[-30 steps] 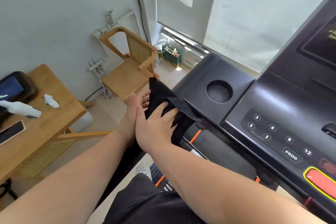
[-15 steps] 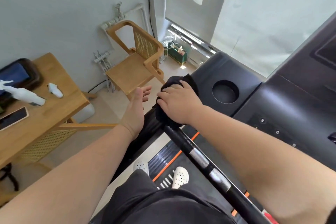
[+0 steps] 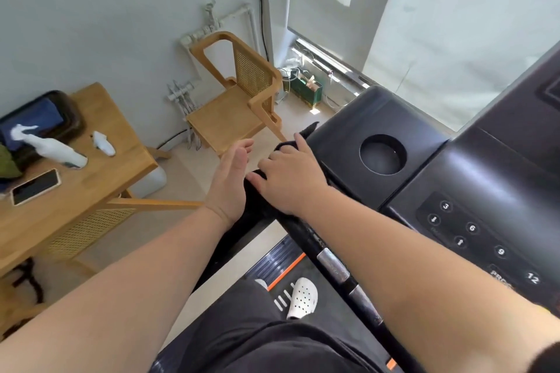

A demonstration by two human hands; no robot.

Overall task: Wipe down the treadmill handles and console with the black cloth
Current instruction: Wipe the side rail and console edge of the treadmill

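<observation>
The black cloth (image 3: 254,191) is wrapped over the top end of the treadmill's left handle (image 3: 318,247), a black bar with silver sensor bands. My right hand (image 3: 292,179) grips the cloth around that bar, fingers curled over it; a cloth corner pokes out past the fingers. My left hand (image 3: 231,182) is held flat and edge-on just left of the cloth, its palm against the cloth's side, fingers straight. The black console (image 3: 472,191) with a round cup holder (image 3: 382,154) and numbered buttons lies to the right.
A wooden table (image 3: 81,188) at left carries a white spray bottle (image 3: 50,147), a phone (image 3: 35,186) and a dark tray. A wooden chair (image 3: 235,100) stands by the wall ahead. My foot in a white perforated shoe (image 3: 303,297) is on the treadmill belt.
My right hand went from pressing the cloth flat to gripping it around the handle's top end. My left hand let go of the cloth and now lies flat against its side.
</observation>
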